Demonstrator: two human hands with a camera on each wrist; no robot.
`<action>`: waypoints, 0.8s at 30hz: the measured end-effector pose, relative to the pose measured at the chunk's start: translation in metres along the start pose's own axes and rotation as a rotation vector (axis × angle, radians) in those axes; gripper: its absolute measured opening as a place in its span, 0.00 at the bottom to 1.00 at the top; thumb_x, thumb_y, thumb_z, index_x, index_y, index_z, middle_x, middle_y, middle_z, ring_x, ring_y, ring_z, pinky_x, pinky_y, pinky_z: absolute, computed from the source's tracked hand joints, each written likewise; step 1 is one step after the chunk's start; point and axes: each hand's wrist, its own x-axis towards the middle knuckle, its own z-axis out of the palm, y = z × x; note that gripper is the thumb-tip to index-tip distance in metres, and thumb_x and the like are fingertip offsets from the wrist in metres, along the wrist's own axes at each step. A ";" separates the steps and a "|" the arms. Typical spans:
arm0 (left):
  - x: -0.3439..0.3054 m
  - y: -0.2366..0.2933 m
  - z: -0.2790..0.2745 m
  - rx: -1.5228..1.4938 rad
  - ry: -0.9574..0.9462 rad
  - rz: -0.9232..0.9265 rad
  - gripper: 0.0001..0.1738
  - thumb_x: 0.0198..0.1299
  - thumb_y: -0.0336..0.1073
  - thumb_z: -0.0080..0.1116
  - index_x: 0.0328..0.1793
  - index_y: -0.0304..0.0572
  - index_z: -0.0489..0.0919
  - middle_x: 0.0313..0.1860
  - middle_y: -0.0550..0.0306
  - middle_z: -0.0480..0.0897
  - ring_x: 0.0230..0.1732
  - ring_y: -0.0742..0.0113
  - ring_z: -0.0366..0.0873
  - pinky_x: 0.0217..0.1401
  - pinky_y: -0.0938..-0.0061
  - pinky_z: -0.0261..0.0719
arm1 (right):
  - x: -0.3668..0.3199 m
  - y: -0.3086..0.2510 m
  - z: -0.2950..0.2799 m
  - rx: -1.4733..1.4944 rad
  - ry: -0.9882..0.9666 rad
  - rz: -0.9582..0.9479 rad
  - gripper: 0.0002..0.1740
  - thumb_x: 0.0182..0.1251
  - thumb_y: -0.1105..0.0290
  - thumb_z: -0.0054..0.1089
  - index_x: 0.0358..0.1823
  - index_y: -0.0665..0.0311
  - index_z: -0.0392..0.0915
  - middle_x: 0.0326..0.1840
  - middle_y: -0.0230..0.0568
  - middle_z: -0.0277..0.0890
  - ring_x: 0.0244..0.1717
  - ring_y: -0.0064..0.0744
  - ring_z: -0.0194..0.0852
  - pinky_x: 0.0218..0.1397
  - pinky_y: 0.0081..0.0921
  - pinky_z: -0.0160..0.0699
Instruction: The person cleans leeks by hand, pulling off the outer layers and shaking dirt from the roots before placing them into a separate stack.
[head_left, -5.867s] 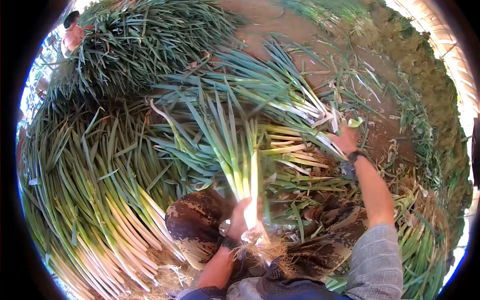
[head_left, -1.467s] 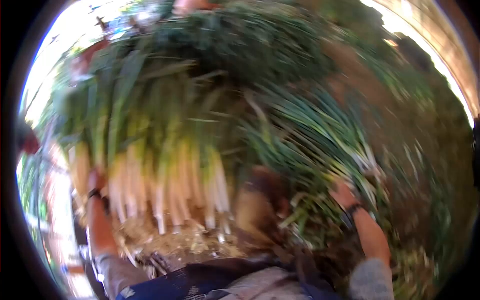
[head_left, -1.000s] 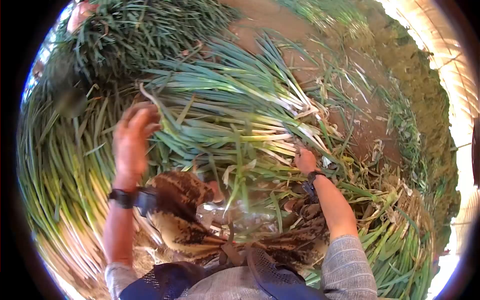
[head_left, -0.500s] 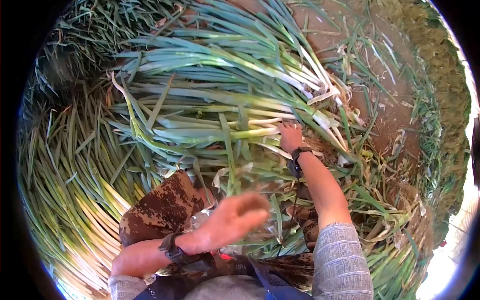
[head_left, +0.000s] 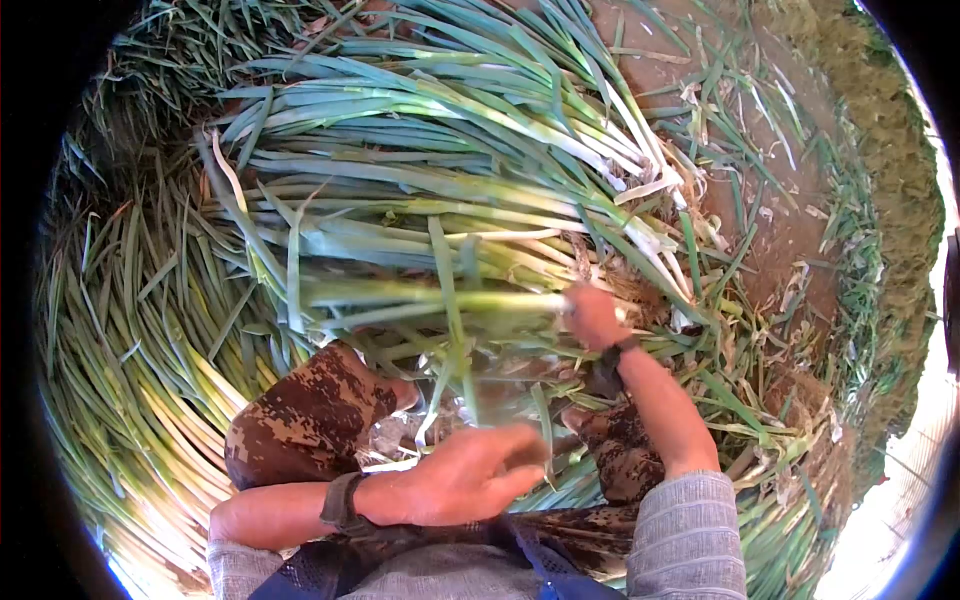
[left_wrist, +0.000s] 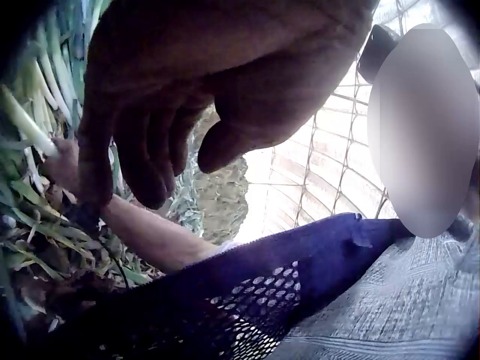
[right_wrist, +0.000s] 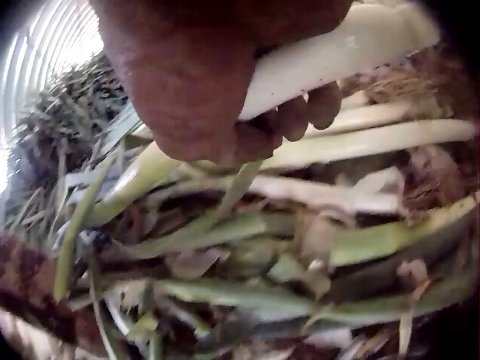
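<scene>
In the head view my right hand grips a green onion near its white root end, its leaves trailing left across the heap. The right wrist view shows the right hand with fingers curled round the thick white shaft of the green onion. Over the lap, my left hand hangs in the air with nothing in it. Seen from the left wrist, the left hand has loosely bent fingers and a thumb apart from them. Loose green onions lie just beyond the right hand, roots to the right.
A large pile of green onions lies on the left, white ends toward the body. Camouflage trouser legs frame the near middle. Discarded leaves and husks cover the right side, with bare brown soil behind.
The bunch that was in the left hand is gone from it. The left hand reached to the left pile, then came back over the lap. The right hand has lifted a green onion nearer the body.
</scene>
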 end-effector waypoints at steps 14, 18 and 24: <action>-0.020 -0.022 0.000 0.190 0.033 0.030 0.14 0.64 0.35 0.59 0.51 0.33 0.76 0.41 0.42 0.81 0.43 0.44 0.81 0.44 0.59 0.78 | 0.010 0.038 0.031 -0.287 0.182 0.091 0.34 0.41 0.76 0.67 0.56 0.62 0.69 0.57 0.47 0.67 0.59 0.52 0.62 0.62 0.44 0.64; -0.022 -0.032 0.005 0.324 0.059 0.132 0.14 0.63 0.35 0.59 0.51 0.34 0.76 0.40 0.43 0.80 0.43 0.44 0.80 0.43 0.58 0.77 | 0.016 0.035 0.040 -0.300 0.152 0.151 0.30 0.47 0.74 0.66 0.55 0.63 0.69 0.56 0.49 0.68 0.60 0.51 0.62 0.63 0.44 0.63; -0.022 -0.034 0.007 0.442 0.048 0.261 0.13 0.63 0.35 0.57 0.50 0.37 0.74 0.37 0.45 0.76 0.42 0.44 0.77 0.41 0.54 0.74 | -0.017 0.031 0.080 -0.209 -0.282 0.171 0.16 0.47 0.63 0.65 0.37 0.62 0.82 0.44 0.52 0.80 0.44 0.54 0.80 0.46 0.47 0.80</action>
